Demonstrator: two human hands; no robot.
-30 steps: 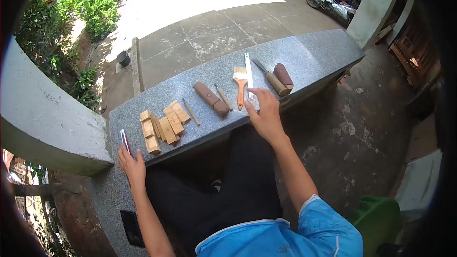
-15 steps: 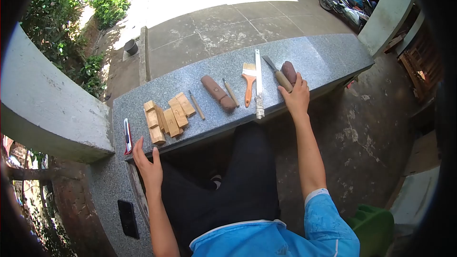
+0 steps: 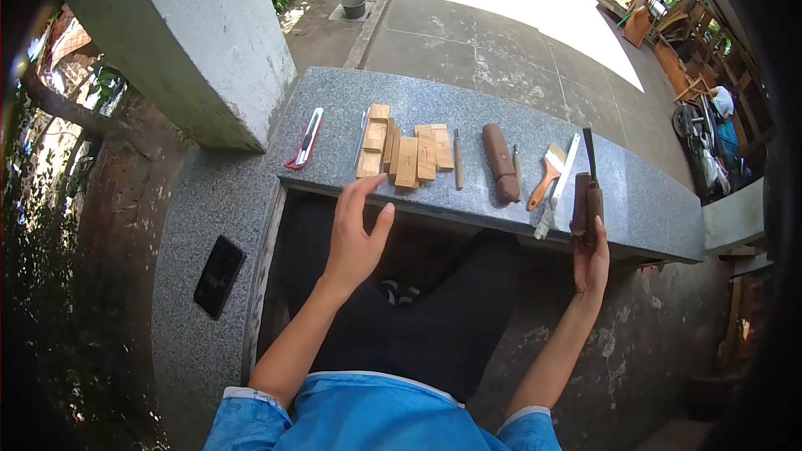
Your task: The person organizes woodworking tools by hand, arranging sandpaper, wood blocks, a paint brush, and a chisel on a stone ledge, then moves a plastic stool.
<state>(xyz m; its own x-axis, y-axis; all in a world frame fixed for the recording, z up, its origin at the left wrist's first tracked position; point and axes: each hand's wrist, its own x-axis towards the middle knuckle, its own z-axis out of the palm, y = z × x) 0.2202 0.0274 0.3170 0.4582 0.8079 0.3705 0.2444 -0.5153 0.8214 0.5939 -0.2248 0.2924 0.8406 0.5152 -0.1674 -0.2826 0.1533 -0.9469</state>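
Observation:
Upright in my right hand [image 3: 591,260] are a wooden-handled chisel [image 3: 594,200] and a brown block [image 3: 579,205], held side by side with the blade up. My left hand [image 3: 359,234] has its fingers apart at the counter's front edge, just below several light wood blocks [image 3: 407,160]. A thin tool [image 3: 458,159] lies right of the blocks. Farther right are a brown wooden mallet [image 3: 499,163], another thin tool [image 3: 517,175], a brush [image 3: 547,174] with an orange handle and a metal ruler [image 3: 565,171].
The grey stone counter [image 3: 660,217] runs across the front. A red and white cutter [image 3: 307,140] lies at its left end, and a black phone [image 3: 220,276] on the side ledge. A pillar [image 3: 209,42] stands behind left. Beyond are a bucket [image 3: 353,6] and a motorbike [image 3: 702,138].
The view has turned left. My right hand has picked up the chisel and the brown block from the counter. My left hand has moved right, near the wood blocks.

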